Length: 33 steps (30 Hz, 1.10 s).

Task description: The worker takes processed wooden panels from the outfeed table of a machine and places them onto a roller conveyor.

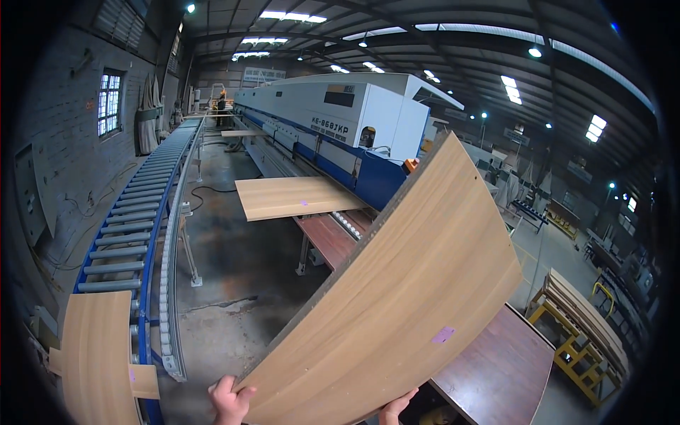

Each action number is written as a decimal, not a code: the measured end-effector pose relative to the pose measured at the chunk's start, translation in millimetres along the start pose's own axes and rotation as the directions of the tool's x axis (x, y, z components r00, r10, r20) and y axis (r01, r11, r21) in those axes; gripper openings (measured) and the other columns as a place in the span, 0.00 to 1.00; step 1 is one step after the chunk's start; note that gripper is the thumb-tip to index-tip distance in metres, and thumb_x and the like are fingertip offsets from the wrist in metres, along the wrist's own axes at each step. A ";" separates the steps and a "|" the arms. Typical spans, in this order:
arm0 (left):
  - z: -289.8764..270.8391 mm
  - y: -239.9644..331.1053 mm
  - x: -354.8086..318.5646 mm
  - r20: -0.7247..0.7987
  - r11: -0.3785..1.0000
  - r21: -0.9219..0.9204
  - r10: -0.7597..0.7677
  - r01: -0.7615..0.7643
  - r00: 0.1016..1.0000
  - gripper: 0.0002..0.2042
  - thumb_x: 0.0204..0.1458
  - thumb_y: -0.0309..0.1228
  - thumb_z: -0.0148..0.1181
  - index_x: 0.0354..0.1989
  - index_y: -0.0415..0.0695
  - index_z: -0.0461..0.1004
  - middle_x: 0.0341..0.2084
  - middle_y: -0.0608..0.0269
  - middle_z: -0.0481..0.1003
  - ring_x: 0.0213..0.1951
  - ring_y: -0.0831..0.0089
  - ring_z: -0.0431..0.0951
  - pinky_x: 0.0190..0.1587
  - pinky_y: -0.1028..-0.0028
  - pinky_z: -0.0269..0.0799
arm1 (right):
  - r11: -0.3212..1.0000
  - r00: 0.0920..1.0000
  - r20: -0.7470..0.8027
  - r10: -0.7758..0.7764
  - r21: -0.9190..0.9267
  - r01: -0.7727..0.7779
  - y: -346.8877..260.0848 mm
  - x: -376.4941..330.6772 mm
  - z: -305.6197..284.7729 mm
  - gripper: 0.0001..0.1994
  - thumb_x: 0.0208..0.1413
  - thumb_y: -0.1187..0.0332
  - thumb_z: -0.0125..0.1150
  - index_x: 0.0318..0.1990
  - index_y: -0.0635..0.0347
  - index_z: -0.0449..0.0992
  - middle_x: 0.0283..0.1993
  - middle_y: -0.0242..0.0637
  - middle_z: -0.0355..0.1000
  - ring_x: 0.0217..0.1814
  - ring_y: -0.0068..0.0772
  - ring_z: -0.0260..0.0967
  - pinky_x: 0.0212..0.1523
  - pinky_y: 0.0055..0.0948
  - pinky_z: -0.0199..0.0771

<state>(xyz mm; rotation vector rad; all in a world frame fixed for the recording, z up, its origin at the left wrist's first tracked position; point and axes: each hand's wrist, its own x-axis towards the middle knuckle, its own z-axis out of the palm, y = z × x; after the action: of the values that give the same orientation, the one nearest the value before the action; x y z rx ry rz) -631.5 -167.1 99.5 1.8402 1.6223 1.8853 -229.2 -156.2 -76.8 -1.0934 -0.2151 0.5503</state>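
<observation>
A large wood-grain board (397,283) with a small purple label fills the middle of the head view, tilted up and reaching away to the upper right. My left hand (231,401) grips its near left corner, the thumb over the face. Along the near lower edge, my right hand (398,406) holds the board with the fingers partly hidden behind it. Beyond, another wood-grain board (297,197) lies at the infeed of a long white and blue machine (333,117), its left end jutting out over the floor.
To the left runs a blue-framed roller conveyor (131,237), with wood-grain panels (98,354) stacked on its near end. A reddish-brown table (496,368) stands under the board's right side. Further right, a yellow rack (574,354) carries stacked boards.
</observation>
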 end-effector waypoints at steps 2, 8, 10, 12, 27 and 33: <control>-17.6 5.8 -7.4 -0.008 0.999 0.034 0.017 -0.017 1.000 0.34 0.45 0.64 0.58 0.15 0.40 0.61 0.08 0.58 0.61 0.11 0.64 0.65 0.16 0.68 0.60 | 1.000 1.000 0.005 0.025 -0.016 -0.025 12.0 -4.1 -1.8 0.36 0.62 0.39 0.32 0.64 0.60 0.59 0.62 0.37 0.64 0.61 0.36 0.63 0.61 0.33 0.62; -26.3 5.0 -22.8 -0.006 0.990 0.137 0.043 -0.042 0.999 0.30 0.37 0.60 0.67 0.14 0.44 0.64 0.07 0.60 0.60 0.10 0.62 0.65 0.15 0.69 0.60 | 0.929 0.960 0.260 0.102 0.321 -0.185 1.2 -29.9 1.9 0.36 0.61 0.36 0.29 0.67 0.52 0.54 0.71 0.34 0.50 0.68 0.42 0.52 0.65 0.39 0.57; -28.1 15.5 -10.9 0.085 0.990 0.107 0.085 -0.093 0.993 0.26 0.37 0.54 0.71 0.14 0.46 0.65 0.07 0.63 0.59 0.10 0.64 0.62 0.14 0.68 0.58 | 0.931 0.928 0.313 0.204 0.231 -0.283 -14.8 -55.3 11.3 0.36 0.61 0.36 0.28 0.67 0.51 0.54 0.71 0.34 0.48 0.69 0.43 0.50 0.66 0.40 0.56; -43.1 35.2 -3.6 0.089 0.991 0.110 0.063 -0.073 0.994 0.23 0.38 0.52 0.70 0.18 0.45 0.68 0.10 0.65 0.63 0.12 0.65 0.66 0.16 0.68 0.61 | 0.914 0.847 0.410 0.337 0.074 -0.400 -19.7 -41.7 -9.1 0.36 0.61 0.36 0.28 0.67 0.51 0.54 0.71 0.34 0.48 0.69 0.43 0.49 0.66 0.40 0.56; -174.3 82.0 -18.3 -0.124 0.945 0.297 -0.104 0.137 0.987 0.22 0.36 0.48 0.72 0.24 0.42 0.73 0.16 0.62 0.70 0.17 0.63 0.71 0.21 0.70 0.64 | 0.905 0.762 0.528 0.375 -0.028 -0.425 -66.2 -133.6 128.6 0.35 0.61 0.36 0.29 0.68 0.50 0.53 0.71 0.34 0.49 0.70 0.42 0.48 0.67 0.40 0.54; -275.0 73.5 -17.2 -0.380 0.933 0.200 -0.206 0.297 0.902 0.15 0.44 0.37 0.67 0.30 0.37 0.75 0.20 0.62 0.75 0.23 0.75 0.74 0.28 0.75 0.69 | 0.845 0.639 0.656 0.402 0.004 -0.535 -74.3 -219.1 170.4 0.35 0.62 0.37 0.29 0.68 0.49 0.52 0.71 0.33 0.48 0.70 0.40 0.47 0.68 0.41 0.52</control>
<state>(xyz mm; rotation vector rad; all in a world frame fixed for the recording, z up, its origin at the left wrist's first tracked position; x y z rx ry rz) -789.0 -379.2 207.1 1.3152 2.1885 2.0545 -464.2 -163.0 88.5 -0.7168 -0.4596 1.4039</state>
